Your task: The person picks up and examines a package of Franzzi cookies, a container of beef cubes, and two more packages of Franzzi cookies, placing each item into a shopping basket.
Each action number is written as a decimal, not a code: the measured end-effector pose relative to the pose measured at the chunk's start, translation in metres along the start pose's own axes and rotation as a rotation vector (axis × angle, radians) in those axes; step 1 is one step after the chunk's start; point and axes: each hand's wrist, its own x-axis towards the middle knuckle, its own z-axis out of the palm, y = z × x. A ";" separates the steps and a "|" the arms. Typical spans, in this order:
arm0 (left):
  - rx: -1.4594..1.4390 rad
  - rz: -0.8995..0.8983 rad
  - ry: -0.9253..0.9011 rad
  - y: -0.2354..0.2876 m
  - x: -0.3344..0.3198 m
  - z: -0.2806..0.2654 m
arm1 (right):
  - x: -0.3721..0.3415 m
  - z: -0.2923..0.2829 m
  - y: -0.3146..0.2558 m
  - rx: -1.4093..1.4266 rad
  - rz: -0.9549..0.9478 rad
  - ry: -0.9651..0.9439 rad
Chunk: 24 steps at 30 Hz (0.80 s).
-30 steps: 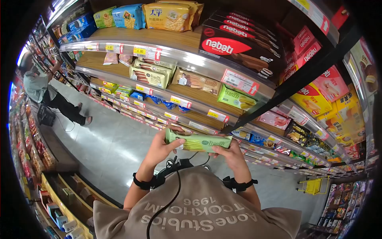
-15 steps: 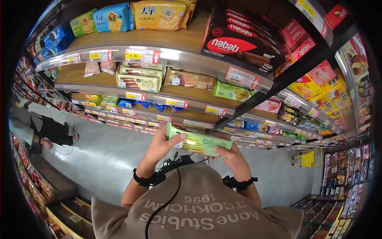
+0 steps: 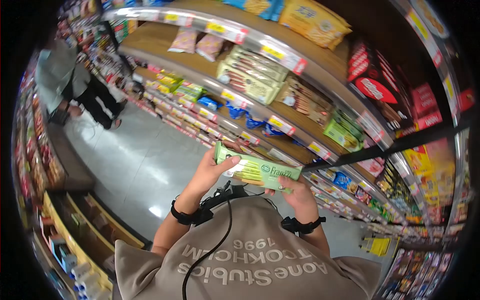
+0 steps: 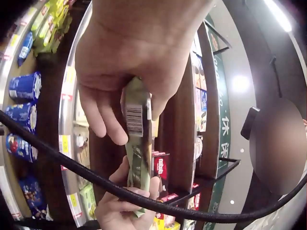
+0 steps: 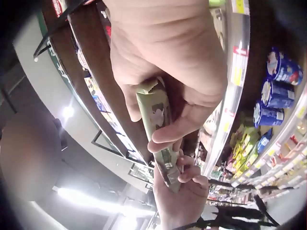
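Observation:
A light green Franzzi biscuit packet [image 3: 257, 169] is held level in front of the chest, its printed front facing up. At its left end my left hand [image 3: 214, 167] grips it, thumb on the front and fingers behind. My right hand [image 3: 296, 190] pinches the other end, thumb over the lower right corner. The left wrist view shows the packet's side edge with a barcode [image 4: 135, 120]. Seen from the right wrist, the narrow green edge of the packet [image 5: 156, 115] runs between both hands.
Shelves ahead hold cream Franzzi packets [image 3: 250, 75], green Franzzi packets [image 3: 344, 131] and dark Nabati boxes [image 3: 375, 85]. Another person [image 3: 75, 85] stands in the aisle at the left. A yellow cart-like object [image 3: 376, 245] is on the floor at the right. A black cable [image 3: 229, 215] hangs down the shirt.
The head view has swung and tilted, so the shelves shift right and slant more. Both hands keep hold of the green packet, now slightly more tilted, right end lower.

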 end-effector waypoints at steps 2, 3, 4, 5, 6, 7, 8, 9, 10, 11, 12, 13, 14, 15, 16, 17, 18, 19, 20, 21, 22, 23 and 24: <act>-0.010 -0.012 0.078 0.007 -0.016 -0.011 | 0.016 0.011 0.004 -0.014 0.051 -0.089; -0.004 -0.005 0.133 0.008 -0.025 -0.018 | 0.022 0.018 0.006 -0.023 0.094 -0.109; 0.005 0.001 0.178 0.006 -0.035 -0.025 | 0.026 0.027 0.007 -0.030 0.127 -0.122; 0.017 0.010 0.212 0.005 -0.041 -0.031 | 0.032 0.034 0.007 -0.037 0.148 -0.131; 0.013 0.038 0.230 0.008 -0.048 -0.036 | 0.039 0.040 0.008 -0.067 0.163 -0.159; -0.002 0.029 0.264 0.011 -0.055 -0.040 | 0.045 0.048 0.010 -0.097 0.181 -0.186; -0.021 0.022 0.305 0.016 -0.063 -0.042 | 0.051 0.056 0.011 -0.130 0.205 -0.217; -0.041 0.017 0.351 0.021 -0.071 -0.045 | 0.056 0.066 0.010 -0.169 0.197 -0.228; 0.016 0.045 0.385 0.021 -0.078 -0.051 | 0.059 0.077 0.008 -0.208 0.192 -0.242; -0.013 0.050 0.390 0.025 -0.085 -0.055 | 0.063 0.086 0.008 -0.247 0.188 -0.256; -0.045 0.053 0.395 0.028 -0.092 -0.058 | 0.068 0.093 0.011 -0.260 0.172 -0.280; -0.079 0.054 0.399 0.031 -0.100 -0.060 | 0.072 0.098 0.015 -0.272 0.159 -0.302; -0.062 0.056 0.414 0.033 -0.107 -0.063 | 0.074 0.102 0.018 -0.284 0.149 -0.320; -0.047 0.054 0.426 0.035 -0.113 -0.065 | 0.076 0.108 0.018 -0.294 0.175 -0.353; -0.032 0.050 0.437 0.038 -0.118 -0.067 | 0.079 0.115 0.016 -0.304 0.202 -0.382; -0.046 0.047 0.445 0.041 -0.124 -0.068 | 0.080 0.120 0.016 -0.313 0.229 -0.410; -0.060 0.044 0.452 0.044 -0.130 -0.068 | 0.083 0.120 0.022 -0.301 0.251 -0.418; -0.075 0.040 0.459 0.046 -0.137 -0.068 | 0.082 0.123 0.023 -0.294 0.265 -0.414; -0.072 0.045 0.452 0.047 -0.144 -0.067 | 0.081 0.128 0.024 -0.284 0.279 -0.411; -0.066 0.049 0.445 0.049 -0.150 -0.067 | 0.081 0.132 0.027 -0.271 0.292 -0.407; -0.060 0.052 0.439 0.049 -0.156 -0.067 | 0.082 0.133 0.031 -0.264 0.304 -0.411; -0.080 0.056 0.443 0.047 -0.162 -0.069 | 0.082 0.134 0.036 -0.265 0.313 -0.414; -0.100 0.064 0.450 0.044 -0.166 -0.070 | 0.084 0.134 0.041 -0.268 0.320 -0.421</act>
